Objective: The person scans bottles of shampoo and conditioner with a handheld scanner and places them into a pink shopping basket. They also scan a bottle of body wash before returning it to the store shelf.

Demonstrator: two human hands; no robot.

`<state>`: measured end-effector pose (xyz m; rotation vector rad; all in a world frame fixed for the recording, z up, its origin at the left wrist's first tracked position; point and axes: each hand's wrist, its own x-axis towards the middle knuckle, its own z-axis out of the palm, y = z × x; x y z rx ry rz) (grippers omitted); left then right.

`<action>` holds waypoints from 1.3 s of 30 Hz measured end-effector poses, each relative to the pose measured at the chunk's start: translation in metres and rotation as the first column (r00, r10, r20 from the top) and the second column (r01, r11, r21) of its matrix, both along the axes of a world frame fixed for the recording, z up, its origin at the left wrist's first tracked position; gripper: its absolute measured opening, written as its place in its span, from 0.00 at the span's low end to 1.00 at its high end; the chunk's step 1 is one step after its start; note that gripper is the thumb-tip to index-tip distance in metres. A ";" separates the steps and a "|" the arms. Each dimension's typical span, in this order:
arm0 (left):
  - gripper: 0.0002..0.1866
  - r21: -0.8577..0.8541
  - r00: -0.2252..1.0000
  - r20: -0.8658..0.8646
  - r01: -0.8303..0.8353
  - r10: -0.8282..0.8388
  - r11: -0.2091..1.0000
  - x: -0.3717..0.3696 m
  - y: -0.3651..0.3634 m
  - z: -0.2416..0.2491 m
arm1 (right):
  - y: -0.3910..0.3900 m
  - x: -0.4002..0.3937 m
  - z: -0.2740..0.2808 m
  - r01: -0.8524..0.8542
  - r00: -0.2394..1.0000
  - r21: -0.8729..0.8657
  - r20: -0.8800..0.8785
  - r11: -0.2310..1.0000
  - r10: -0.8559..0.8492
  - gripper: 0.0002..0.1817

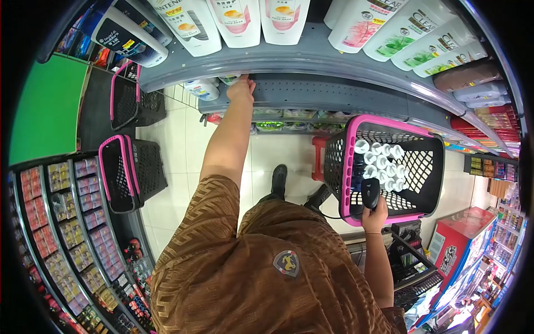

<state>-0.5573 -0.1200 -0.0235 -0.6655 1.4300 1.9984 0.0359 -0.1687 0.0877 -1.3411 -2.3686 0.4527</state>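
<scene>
My left hand [241, 91] reaches up to the lower grey shelf [311, 92], just under the lip of the shelf above. Its fingers are curled around a white and green bottle [228, 79], which is mostly hidden by the hand and the shelf edge. Beside it on the left stands a white bottle with a blue label [202, 89]. A black handheld barcode scanner [370, 193] is in my right hand [375, 215], held over a black shopping basket with a pink rim [349, 161]. Several white-capped bottles [384, 161] stand upright together inside that basket.
Shampoo bottles [236, 22] line the upper shelf [289, 61]. Two more pink-rimmed baskets [146, 172] [150, 106] are at the left. A red stool [318, 158] stands by the full basket. Racks of small packets [61, 222] fill the lower left; a red box [459, 234] is at right.
</scene>
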 end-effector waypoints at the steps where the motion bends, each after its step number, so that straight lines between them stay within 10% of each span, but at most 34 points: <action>1: 0.13 0.015 1.000 -0.012 -0.010 0.010 1.000 -0.002 0.000 -0.003 | 0.000 0.000 0.000 -0.001 1.000 -0.002 0.001 1.000 0.001 0.14; 20: 0.14 0.052 0.997 0.002 -0.083 0.083 0.995 -0.004 0.003 -0.006 | 0.000 0.007 -0.008 0.032 0.998 -0.059 0.053 0.998 -0.029 0.19; 23: 0.13 -0.077 0.975 -0.141 0.164 -0.174 0.983 0.019 -0.013 0.012 | 0.002 0.010 -0.010 0.017 0.999 -0.040 0.051 0.999 -0.015 0.18; 25: 0.12 -0.297 0.721 -0.412 0.472 -0.557 0.830 0.041 -0.036 0.030 | -0.001 0.010 -0.010 0.024 0.999 -0.040 0.046 0.999 -0.023 0.18; 28: 0.13 -0.660 0.353 -0.547 0.376 -0.759 0.650 0.054 -0.074 0.082 | 0.000 0.007 -0.004 0.011 1.000 0.000 0.021 1.000 -0.011 0.19; 34: 0.19 -0.663 -0.095 -0.747 0.017 -0.659 0.749 0.037 -0.116 0.166 | -0.002 0.011 -0.005 0.017 1.000 0.000 0.000 1.000 -0.017 0.22; 39: 0.19 -0.792 -0.119 -0.602 -0.036 -0.789 0.609 -0.011 -0.110 0.165 | -0.003 0.008 -0.005 0.039 0.999 0.037 -0.036 0.999 -0.037 0.22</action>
